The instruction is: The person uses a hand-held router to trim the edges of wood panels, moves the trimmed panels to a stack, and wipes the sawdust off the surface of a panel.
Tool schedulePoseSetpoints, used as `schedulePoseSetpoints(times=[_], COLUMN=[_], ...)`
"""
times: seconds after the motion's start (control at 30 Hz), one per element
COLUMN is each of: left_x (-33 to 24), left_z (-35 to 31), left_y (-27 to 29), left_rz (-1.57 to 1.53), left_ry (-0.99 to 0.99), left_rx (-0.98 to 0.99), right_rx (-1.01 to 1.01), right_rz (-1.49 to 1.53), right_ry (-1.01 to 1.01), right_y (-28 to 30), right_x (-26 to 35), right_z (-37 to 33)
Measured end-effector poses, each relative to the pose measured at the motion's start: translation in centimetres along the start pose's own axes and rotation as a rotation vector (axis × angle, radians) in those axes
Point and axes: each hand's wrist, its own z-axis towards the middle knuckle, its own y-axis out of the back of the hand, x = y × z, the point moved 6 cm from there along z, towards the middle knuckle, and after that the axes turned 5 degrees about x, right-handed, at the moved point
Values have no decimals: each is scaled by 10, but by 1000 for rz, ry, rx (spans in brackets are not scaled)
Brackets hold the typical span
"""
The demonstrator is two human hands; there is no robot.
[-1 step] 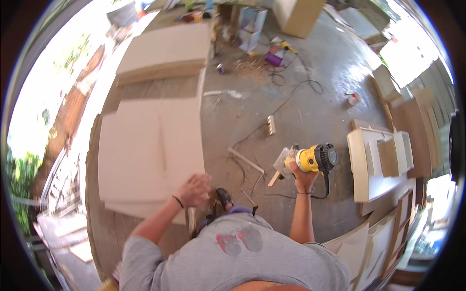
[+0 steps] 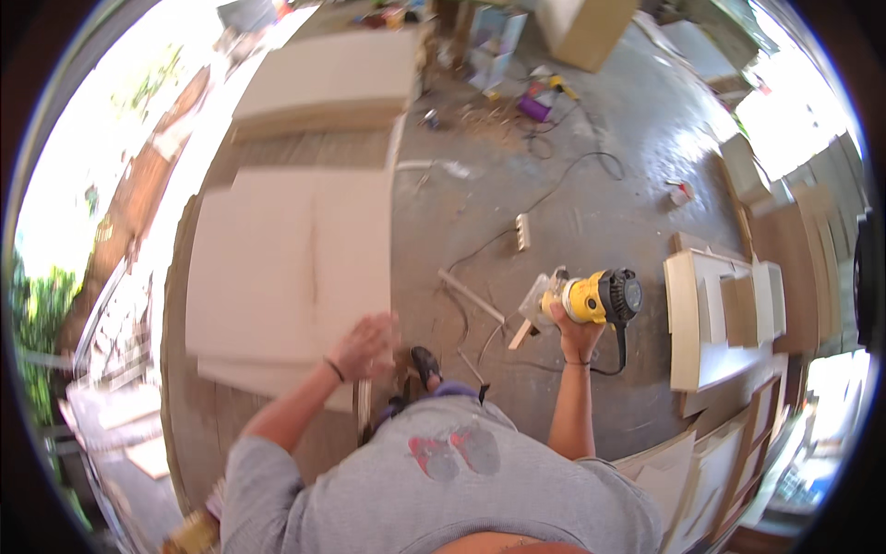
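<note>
My right hand (image 2: 577,337) is wrapped round a yellow and black trim router (image 2: 585,297), held up over the floor. Its clear base points to the left and its black cord hangs from the motor end. Near the right edge of the top pale board (image 2: 291,258) is my left hand (image 2: 365,346), with fingers stretched out, somewhat blurred and holding nothing. Whether it touches the board I cannot tell. That board lies on others on a wooden worktable (image 2: 217,452).
A white power strip (image 2: 523,233) and its cable lie on the grey floor, near a thin wooden strip (image 2: 471,295). Another stack of boards (image 2: 323,78) is farther along the table. Pale cabinet parts (image 2: 683,319) stand at the right. A small paint tin (image 2: 681,194) sits beyond.
My left hand has risen slightly and its fingers have spread from a more curled shape. The view has shifted a little; my right hand keeps hold of the trim router.
</note>
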Motion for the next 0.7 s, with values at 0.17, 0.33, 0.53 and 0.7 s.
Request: schedulePoseSetpoints(times=[0.17, 0.33, 0.53, 0.7], left_x=[25, 50, 43, 36], left_z=[-38, -86, -99, -111], left_y=[22, 35, 36, 36], left_rz=[22, 126, 168, 147], left_ry=[380, 638, 726, 701], left_rx=[-44, -68, -2, 6], right_rx=[308, 644, 907, 892], right_rz=[77, -37, -130, -135], right_ry=[-61, 95, 195, 157], right_y=[-77, -165, -242, -263], right_x=[-7, 5, -4, -15], right_z=[-28, -50, -71, -75])
